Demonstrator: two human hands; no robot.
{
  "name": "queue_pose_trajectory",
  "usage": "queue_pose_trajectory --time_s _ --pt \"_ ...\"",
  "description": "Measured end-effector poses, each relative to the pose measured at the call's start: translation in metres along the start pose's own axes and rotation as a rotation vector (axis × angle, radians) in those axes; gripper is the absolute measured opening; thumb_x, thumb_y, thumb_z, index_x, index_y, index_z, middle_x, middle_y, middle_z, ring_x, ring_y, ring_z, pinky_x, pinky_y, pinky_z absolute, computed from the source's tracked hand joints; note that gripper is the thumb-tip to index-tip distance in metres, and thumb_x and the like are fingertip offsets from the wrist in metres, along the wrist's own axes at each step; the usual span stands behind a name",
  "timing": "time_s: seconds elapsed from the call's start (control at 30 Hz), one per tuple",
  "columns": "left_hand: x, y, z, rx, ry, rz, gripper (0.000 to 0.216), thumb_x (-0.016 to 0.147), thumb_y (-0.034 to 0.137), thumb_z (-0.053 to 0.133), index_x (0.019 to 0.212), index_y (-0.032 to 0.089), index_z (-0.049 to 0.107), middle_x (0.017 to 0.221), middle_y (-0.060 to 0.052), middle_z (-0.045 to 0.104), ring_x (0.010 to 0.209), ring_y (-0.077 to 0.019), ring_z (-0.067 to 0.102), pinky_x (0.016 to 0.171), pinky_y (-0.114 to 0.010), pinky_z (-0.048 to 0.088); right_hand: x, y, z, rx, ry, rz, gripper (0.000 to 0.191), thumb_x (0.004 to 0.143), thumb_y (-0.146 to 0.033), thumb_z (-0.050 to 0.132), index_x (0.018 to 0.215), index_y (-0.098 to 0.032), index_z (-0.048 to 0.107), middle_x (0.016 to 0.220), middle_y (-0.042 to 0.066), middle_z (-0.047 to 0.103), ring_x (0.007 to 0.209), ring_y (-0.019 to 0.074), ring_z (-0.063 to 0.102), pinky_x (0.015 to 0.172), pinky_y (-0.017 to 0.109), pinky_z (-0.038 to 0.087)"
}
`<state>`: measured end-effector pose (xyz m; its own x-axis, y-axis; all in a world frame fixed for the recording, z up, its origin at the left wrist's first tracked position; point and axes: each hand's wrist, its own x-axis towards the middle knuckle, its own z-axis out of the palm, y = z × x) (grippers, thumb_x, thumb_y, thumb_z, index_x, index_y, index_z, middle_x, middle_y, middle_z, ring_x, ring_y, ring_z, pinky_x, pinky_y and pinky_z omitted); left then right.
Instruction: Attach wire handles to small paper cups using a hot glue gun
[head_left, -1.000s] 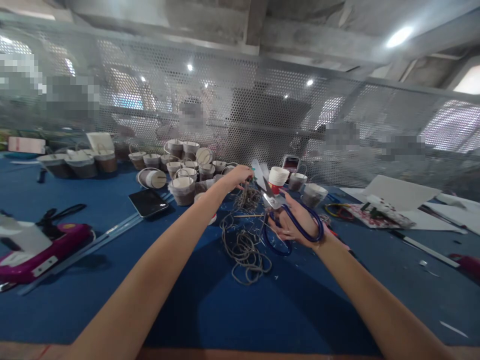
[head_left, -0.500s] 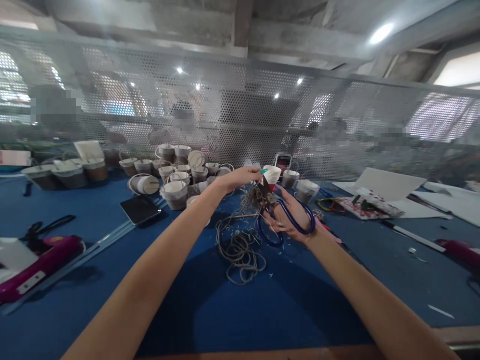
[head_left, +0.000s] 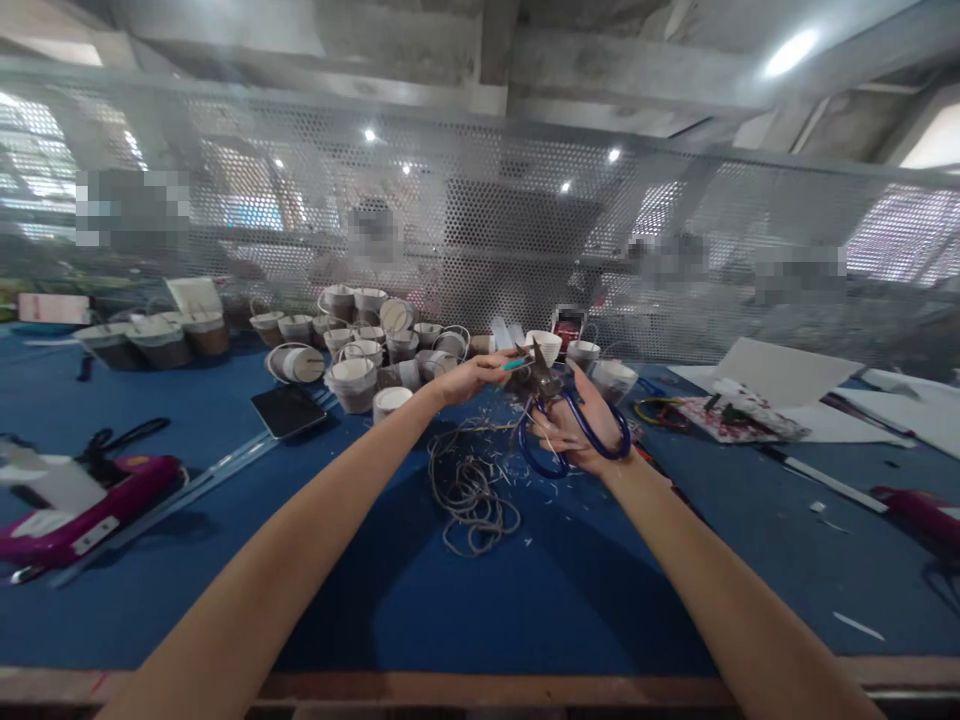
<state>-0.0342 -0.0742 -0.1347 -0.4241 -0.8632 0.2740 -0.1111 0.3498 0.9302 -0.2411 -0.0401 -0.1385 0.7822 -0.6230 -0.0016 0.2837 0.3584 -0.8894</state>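
In my right hand is a pair of scissors with dark blue loop handles. Its blades point up and away, slightly apart. My left hand is closed, fingertips pinched close to the blades, with a teal spot at the tips. A small grey-brown bit shows below those fingers; what they pinch is too blurred to name. Loosely coiled grey cord lies on the blue table under both hands, among pale clippings. Behind the blades stands a stack of white paper cups.
Several small grey-and-white buckets crowd the back left, near a dark phone. At the left lies a magenta glue gun; another magenta tool is far right. White sheets lie back right, before a perforated screen.
My left hand has dropped slightly and moved a little left of the blades. The grey-brown frayed bundle between the hands shows less now. The view has shifted slightly.
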Motion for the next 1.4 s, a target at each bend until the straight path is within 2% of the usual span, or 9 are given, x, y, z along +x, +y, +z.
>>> queue_pose_trajectory --time_s 0.07,0.23,0.4,0.57,0.77,0.87,1.13,1.27,1.4 --pt "-0.001 -0.001 0.0 -0.029 -0.091 0.07 0.022 0.075 0.022 0.052 0.054 0.016 0.05 0.092 -0.007 0.053 0.087 -0.0184 0.049 0.078 -0.031 0.041 0.0 0.0 0.001 0.028 -0.034 0.018 0.063 0.088 -0.068 0.015 0.085 -0.018 0.053 0.053 -0.001 0.05 0.037 0.0064 0.026 0.032 0.015 0.018" --pt "-0.006 0.006 0.005 0.076 -0.205 0.078 0.024 0.072 0.031 0.06 0.055 0.015 0.054 0.086 -0.004 0.047 0.083 -0.0172 0.045 0.074 -0.029 0.04 0.002 0.001 -0.002 0.074 -0.068 0.052 0.071 0.085 -0.071 0.008 0.091 -0.018 0.054 0.057 0.002 0.054 0.039 0.0094 0.035 0.032 0.018 0.022" --pt "-0.02 0.0 0.01 0.026 -0.124 0.044 0.03 0.068 0.037 0.064 0.055 0.014 0.051 0.091 -0.005 0.045 0.091 -0.0185 0.042 0.077 -0.029 0.036 0.006 0.009 -0.007 0.158 -0.106 0.062 0.084 0.08 -0.078 0.004 0.098 -0.016 0.057 0.066 0.007 0.059 0.045 0.0128 0.044 0.04 0.023 0.032" --pt "-0.038 -0.017 0.013 -0.069 -0.032 -0.045 0.036 0.066 0.043 0.066 0.053 0.015 0.048 0.104 -0.007 0.045 0.099 -0.0206 0.042 0.077 -0.028 0.036 0.013 0.02 -0.01 0.22 -0.099 0.13 0.078 0.081 -0.078 0.015 0.097 -0.015 0.059 0.069 0.008 0.062 0.049 0.0145 0.048 0.045 0.025 0.034" --pt "-0.04 -0.028 0.012 -0.022 -0.07 -0.107 0.038 0.067 0.042 0.068 0.048 0.017 0.047 0.069 -0.002 0.043 0.107 -0.0232 0.038 0.101 -0.033 0.024 0.022 0.031 -0.024 0.297 -0.05 0.212 0.07 0.083 -0.075 0.023 0.093 -0.016 0.06 0.068 0.008 0.063 0.051 0.0153 0.048 0.046 0.026 0.033" --pt "-0.036 -0.035 0.011 -0.079 -0.098 -0.14 0.036 0.065 0.039 0.071 0.047 0.017 0.048 0.061 -0.001 0.04 0.109 -0.0239 0.038 0.103 -0.033 0.021 0.025 0.035 -0.033 0.312 -0.051 0.227 0.068 0.083 -0.074 0.026 0.092 -0.016 0.06 0.068 0.008 0.064 0.05 0.015 0.048 0.046 0.026 0.033" --pt "-0.036 -0.053 0.023 -0.276 0.04 -0.174 0.036 0.058 0.046 0.075 0.054 0.014 0.057 0.091 -0.006 0.052 0.089 -0.019 0.047 0.076 -0.027 0.037 0.032 0.046 -0.052 0.35 0.021 0.207 0.061 0.087 -0.068 0.026 0.095 -0.017 0.059 0.068 0.005 0.061 0.049 0.0142 0.05 0.038 0.024 0.038" --pt "-0.035 -0.062 0.023 -0.315 0.103 -0.21 0.039 0.054 0.048 0.077 0.059 0.014 0.059 0.072 -0.001 0.049 0.067 -0.0117 0.044 0.066 -0.025 0.038 0.027 0.034 -0.064 0.303 0.058 0.069 0.061 0.09 -0.064 0.027 0.084 -0.013 0.059 0.055 0.0 0.052 0.034 0.0036 0.027 0.028 0.013 0.019" --pt "-0.031 -0.068 0.023 -0.294 0.193 -0.197 0.045 0.063 0.059 0.068 0.073 0.016 0.058 0.063 0.004 0.041 0.056 -0.007 0.038 0.06 -0.021 0.039 0.022 0.026 -0.064 0.211 0.1 0.005 0.069 0.085 -0.072 0.022 0.085 -0.014 0.059 0.05 0.0 0.051 0.033 0.0041 0.024 0.026 0.012 0.017"
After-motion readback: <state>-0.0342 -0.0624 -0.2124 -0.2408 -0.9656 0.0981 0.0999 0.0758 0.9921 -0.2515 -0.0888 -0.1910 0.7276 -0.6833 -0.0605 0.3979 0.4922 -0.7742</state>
